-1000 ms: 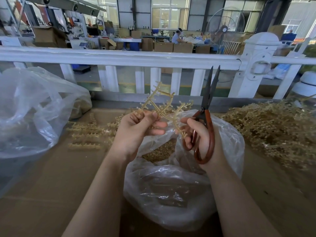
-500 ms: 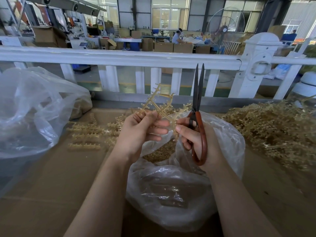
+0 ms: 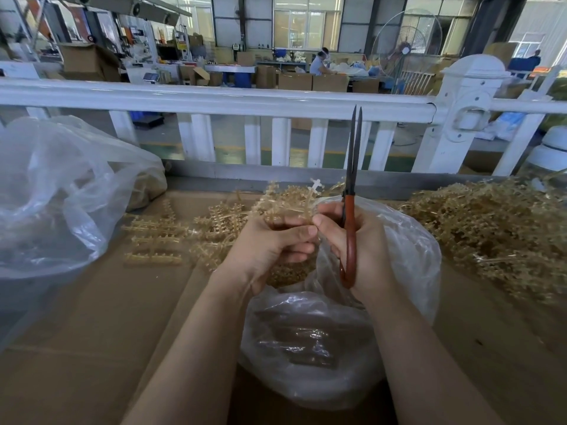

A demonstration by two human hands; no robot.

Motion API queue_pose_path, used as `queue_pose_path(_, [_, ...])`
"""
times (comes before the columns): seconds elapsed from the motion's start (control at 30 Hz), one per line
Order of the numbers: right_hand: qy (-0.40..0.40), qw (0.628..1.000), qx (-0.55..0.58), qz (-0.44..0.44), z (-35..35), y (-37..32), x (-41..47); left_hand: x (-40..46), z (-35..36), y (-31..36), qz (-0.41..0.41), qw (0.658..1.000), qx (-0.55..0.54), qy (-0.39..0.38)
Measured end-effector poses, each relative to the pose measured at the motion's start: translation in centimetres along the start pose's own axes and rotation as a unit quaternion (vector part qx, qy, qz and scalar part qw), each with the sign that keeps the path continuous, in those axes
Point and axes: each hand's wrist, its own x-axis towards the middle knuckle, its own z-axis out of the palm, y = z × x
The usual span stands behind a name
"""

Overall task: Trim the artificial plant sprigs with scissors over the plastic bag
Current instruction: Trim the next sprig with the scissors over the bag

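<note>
My left hand grips a beige plastic sprig just above the open mouth of a clear plastic bag. Cut beige pieces lie inside that bag. My right hand holds red-handled scissors with the dark blades closed and pointing straight up. Its thumb touches the sprig next to my left fingers. Both hands meet over the bag.
Several untrimmed sprig racks lie on the cardboard table to the left. A big heap of beige sprigs fills the right. A large clear bag sits far left. A white railing runs along the table's far edge.
The scissors swung upright and their blades closed. My left hand lowered the sprig from a raised, spread pose down to the bag's mouth, and my right thumb came against it.
</note>
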Motion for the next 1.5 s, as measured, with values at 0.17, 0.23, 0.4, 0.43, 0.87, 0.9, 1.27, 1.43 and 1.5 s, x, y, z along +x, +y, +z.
queue_pose_path(0.17, [-0.020,0.999,-0.005,0.029,-0.4,0.3,0.0,0.3,0.3,-0.1,-0.009,0.997,-0.064,0.044])
queue_pose_path(0.23, [-0.015,0.999,-0.005,0.042,-0.3,0.5,0.1,0.4,0.4,-0.2,-0.011,0.996,-0.070,0.051])
queue_pose_path(0.4, [-0.002,0.999,-0.009,0.051,-0.2,0.5,0.1,0.4,0.5,-0.3,-0.016,0.997,-0.060,0.049])
queue_pose_path(0.43, [0.000,0.999,-0.009,0.053,-0.2,0.5,0.1,0.4,0.4,-0.3,-0.019,0.998,-0.053,0.042])
queue_pose_path(0.87, [-0.016,0.999,0.008,0.044,-0.4,0.1,0.0,0.1,-0.1,-0.2,0.001,0.998,-0.066,0.006])
queue_pose_path(0.9, [-0.022,0.999,0.011,0.040,-0.4,0.0,0.0,0.1,-0.2,-0.1,0.008,0.998,-0.067,0.004])
queue_pose_path(1.27, [-0.032,0.997,0.053,0.043,-0.5,-0.6,-0.4,-0.1,-0.3,0.3,0.065,0.995,-0.072,-0.013])
queue_pose_path(1.43, [-0.039,0.998,0.007,0.039,-0.5,-0.9,-0.4,-0.2,-0.4,0.3,0.087,0.995,-0.040,-0.021])
queue_pose_path(1.5, [-0.034,0.999,-0.026,0.033,-0.5,-0.9,-0.4,-0.2,-0.3,0.3,0.095,0.995,-0.023,-0.026])
